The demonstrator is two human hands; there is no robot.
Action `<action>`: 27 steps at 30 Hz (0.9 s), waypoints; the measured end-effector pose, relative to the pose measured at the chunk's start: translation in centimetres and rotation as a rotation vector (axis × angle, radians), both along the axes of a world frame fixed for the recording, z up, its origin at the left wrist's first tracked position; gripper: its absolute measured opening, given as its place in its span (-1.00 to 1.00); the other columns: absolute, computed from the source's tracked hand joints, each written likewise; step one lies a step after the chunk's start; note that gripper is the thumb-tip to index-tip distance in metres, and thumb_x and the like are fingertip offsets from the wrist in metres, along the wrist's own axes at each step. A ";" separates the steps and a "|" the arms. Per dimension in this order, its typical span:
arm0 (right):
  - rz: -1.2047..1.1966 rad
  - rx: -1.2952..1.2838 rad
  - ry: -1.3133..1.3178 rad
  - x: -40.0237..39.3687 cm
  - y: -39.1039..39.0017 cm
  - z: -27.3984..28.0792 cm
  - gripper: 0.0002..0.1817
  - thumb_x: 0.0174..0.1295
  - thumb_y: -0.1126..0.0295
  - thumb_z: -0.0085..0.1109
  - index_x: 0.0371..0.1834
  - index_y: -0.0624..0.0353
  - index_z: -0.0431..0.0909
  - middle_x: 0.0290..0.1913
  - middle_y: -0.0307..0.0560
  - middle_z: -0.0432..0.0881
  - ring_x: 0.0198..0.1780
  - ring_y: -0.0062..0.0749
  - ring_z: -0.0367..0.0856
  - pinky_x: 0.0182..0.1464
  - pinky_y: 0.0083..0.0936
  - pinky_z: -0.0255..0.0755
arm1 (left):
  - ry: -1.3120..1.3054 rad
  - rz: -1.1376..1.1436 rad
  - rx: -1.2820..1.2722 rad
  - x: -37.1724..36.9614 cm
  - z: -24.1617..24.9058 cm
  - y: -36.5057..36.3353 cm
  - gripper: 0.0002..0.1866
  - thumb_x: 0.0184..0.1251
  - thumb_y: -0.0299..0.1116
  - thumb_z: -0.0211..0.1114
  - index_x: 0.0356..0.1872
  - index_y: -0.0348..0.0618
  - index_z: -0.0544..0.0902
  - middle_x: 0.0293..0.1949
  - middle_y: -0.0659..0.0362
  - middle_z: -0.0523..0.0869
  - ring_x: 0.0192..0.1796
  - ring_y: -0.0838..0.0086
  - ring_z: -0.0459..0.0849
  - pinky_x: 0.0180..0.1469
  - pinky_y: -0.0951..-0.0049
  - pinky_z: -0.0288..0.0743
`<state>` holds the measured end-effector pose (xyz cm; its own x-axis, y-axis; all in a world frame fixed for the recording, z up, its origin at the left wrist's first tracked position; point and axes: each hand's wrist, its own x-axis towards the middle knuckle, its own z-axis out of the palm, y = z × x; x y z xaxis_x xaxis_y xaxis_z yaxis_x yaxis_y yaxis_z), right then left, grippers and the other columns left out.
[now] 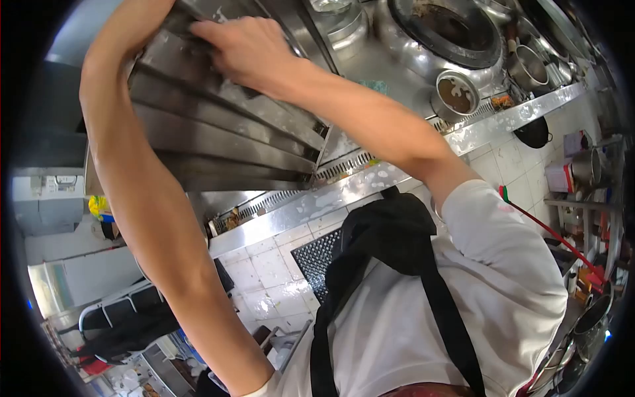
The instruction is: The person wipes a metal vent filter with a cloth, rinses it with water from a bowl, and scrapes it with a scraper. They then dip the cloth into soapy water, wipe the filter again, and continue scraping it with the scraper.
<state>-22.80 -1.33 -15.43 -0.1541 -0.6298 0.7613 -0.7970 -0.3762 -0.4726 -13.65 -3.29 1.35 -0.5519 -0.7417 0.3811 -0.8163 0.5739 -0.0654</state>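
A large slatted stainless-steel panel (pixel 225 135), like a range-hood baffle filter, leans over the steel counter with white suds on its surface. My right hand (pixel 254 56) is on the upper part of this panel, its fingers curled and slightly blurred by motion. What it grips, if anything, is hidden under the palm. My left forearm runs up along the panel's left side, and the hand itself lies beyond the top edge of the view.
A wok burner (pixel 456 33) is at the upper right. A pot of brown, foamy liquid (pixel 456 94) stands near the counter's front edge (pixel 370 193), with an empty-looking pot (pixel 529 67) farther right. A drain grate (pixel 340 169) runs along the counter. A red-handled tool (pixel 555 233) leans at right.
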 end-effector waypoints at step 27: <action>0.003 0.189 0.068 -0.7 2.0 -19.3 -0.46 0.16 0.47 0.25 0.29 -0.03 0.56 -0.26 0.00 0.72 -0.36 0.03 0.71 -0.39 -0.07 0.54 | -0.076 -0.136 0.028 1.2 0.6 -1.1 -0.38 0.58 0.14 -0.01 0.18 -0.25 0.68 0.05 -0.20 0.77 0.14 0.02 0.74 0.25 0.16 0.51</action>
<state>-23.51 0.62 -34.77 -0.1039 -0.7631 0.6379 -0.8286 -0.2883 -0.4798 -12.48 -4.35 1.94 -0.6746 -0.6676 0.3150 -0.7241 0.6815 -0.1063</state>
